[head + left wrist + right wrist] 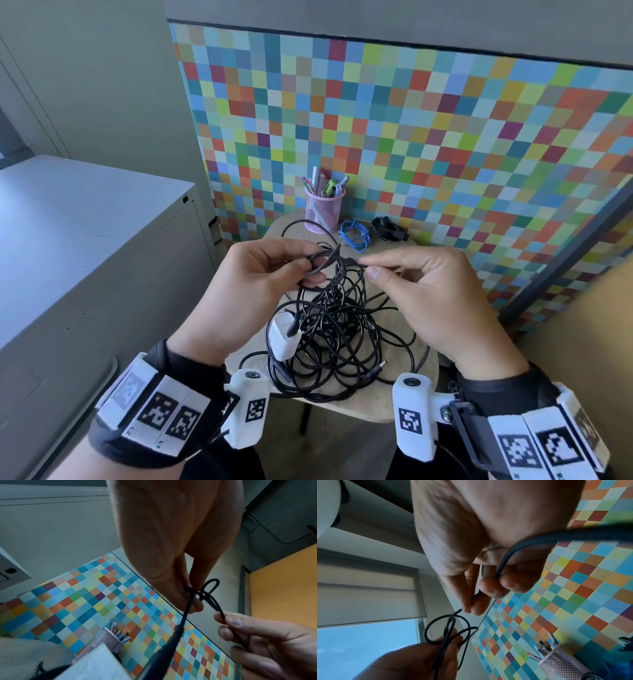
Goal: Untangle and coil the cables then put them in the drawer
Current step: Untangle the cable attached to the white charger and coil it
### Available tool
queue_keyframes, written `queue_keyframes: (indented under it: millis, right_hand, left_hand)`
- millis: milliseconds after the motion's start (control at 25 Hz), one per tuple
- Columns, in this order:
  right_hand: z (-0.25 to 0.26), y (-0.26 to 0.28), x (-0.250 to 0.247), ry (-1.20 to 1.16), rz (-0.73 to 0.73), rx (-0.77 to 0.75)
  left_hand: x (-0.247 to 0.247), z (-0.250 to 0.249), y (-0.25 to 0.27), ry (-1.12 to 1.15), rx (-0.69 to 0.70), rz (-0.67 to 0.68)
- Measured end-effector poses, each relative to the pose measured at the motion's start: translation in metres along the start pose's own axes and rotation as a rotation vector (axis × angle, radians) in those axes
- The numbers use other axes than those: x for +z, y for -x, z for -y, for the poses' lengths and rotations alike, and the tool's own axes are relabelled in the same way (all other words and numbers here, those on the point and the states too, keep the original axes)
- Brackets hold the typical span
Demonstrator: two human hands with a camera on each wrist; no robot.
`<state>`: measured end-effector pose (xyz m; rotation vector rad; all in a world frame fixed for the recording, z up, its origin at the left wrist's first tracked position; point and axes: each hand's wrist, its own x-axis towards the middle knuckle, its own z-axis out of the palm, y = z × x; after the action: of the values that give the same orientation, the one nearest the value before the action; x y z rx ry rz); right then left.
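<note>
A tangle of black cables [339, 342] lies on a small round wooden table [370, 407], with a white charger plug [284, 337] caught in it at the left. My left hand [260, 274] pinches a knotted loop of braided black cable [208, 592] lifted above the pile. My right hand [411, 277] pinches a thin black strand [475, 597] just right of that knot; the strand runs on through its palm. A coiled blue cable [354, 234] and a bundled black cable [388, 228] lie at the table's far edge.
A pink mesh pen cup [323, 205] stands at the back of the table. A grey metal cabinet [85, 246] stands at the left. A checkered colourful wall panel [428, 137] rises behind the table, and a tan surface [589, 342] lies at the right.
</note>
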<state>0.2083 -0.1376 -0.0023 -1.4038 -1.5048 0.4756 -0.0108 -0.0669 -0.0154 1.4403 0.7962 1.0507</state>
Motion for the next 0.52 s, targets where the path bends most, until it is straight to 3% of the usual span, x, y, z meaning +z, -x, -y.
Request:
queue_keyframes:
  millis: [160,280,400,520]
  right_hand:
    - [0.005,0.004,0.011,0.032,0.057,0.044]
    - [0.012,0.006,0.017,0.006,0.048,0.029]
    - [0.018,0.008,0.018,-0.034,0.156,-0.007]
    - [0.017,0.008,0.014,-0.046,0.198,0.031]
  left_hand:
    - [0.005,-0.002,0.000,-0.136,0.072,0.048]
    - [0.008,-0.006,0.002,-0.287,0.133,0.003]
    - [0.006,-0.012,0.003,-0.460,0.180,0.014]
    - [-0.004,-0.015,0.005,-0.318,0.104,0.101]
